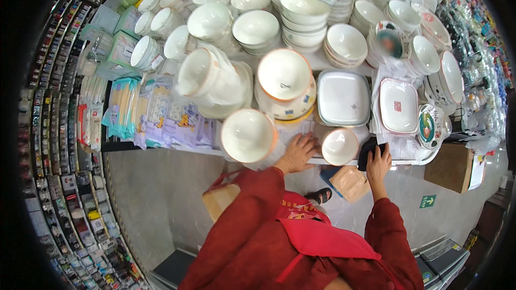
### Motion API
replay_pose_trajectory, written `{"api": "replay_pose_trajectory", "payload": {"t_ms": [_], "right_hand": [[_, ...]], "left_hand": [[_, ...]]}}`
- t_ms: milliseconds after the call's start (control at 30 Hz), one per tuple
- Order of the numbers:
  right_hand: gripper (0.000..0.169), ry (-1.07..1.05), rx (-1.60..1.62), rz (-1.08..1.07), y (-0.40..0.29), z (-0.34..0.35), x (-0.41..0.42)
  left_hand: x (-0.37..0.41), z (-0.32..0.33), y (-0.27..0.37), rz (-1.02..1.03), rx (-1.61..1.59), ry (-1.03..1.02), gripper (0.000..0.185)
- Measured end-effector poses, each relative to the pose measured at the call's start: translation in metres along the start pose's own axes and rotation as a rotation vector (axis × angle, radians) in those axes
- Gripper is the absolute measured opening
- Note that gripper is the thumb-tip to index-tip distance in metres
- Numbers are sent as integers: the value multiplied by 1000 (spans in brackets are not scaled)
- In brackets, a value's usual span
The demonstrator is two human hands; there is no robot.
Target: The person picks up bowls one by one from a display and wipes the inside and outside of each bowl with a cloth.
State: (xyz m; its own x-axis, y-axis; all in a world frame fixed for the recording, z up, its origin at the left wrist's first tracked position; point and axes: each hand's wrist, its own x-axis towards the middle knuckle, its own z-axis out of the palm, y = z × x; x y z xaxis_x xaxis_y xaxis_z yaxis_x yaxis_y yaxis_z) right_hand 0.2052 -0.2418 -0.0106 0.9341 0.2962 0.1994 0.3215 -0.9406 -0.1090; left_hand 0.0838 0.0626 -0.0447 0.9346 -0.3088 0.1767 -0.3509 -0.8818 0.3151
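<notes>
My left hand (pixel 299 154) lies with fingers spread on the papered front part of the display table, between a large white bowl with an orange rim (pixel 249 135) and a small white bowl (pixel 340 147). It holds nothing. Right of the small bowl, my right hand (pixel 378 161) grips a black cloth (pixel 367 151) at the table's front edge. Behind the hands stand orange-rimmed bowls (pixel 284 74), a stack of square white plates (pixel 343 98) and a rectangular white dish with a red mark (pixel 399 105).
Many stacked white bowls (pixel 255 28) fill the table's back. Packs of chopsticks (pixel 123 102) lie at the left. Below the front edge are a brown parcel (pixel 349 183) and a cardboard box (pixel 447 167). Shelves of small goods (pixel 60 129) stand at far left.
</notes>
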Motion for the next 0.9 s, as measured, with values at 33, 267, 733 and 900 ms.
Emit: {"api": "replay_pose_trajectory", "payload": {"t_ms": [33,267,733,900], "right_hand": [[33,67,-39,25,-17,-13,-5],[29,-19,575,171,-178,-53,-56],[37,-731,2224,769,-303,60,6],[38,-926,2325,873,-324,15,13]], "left_hand": [[-2,3,1,-23,-55,4,61],[-81,-33,14,223,-425,187,29],[-136,-77,-101,-934,-887,756,26],[-124,-29,-121,-867,-2089,670,35]]}}
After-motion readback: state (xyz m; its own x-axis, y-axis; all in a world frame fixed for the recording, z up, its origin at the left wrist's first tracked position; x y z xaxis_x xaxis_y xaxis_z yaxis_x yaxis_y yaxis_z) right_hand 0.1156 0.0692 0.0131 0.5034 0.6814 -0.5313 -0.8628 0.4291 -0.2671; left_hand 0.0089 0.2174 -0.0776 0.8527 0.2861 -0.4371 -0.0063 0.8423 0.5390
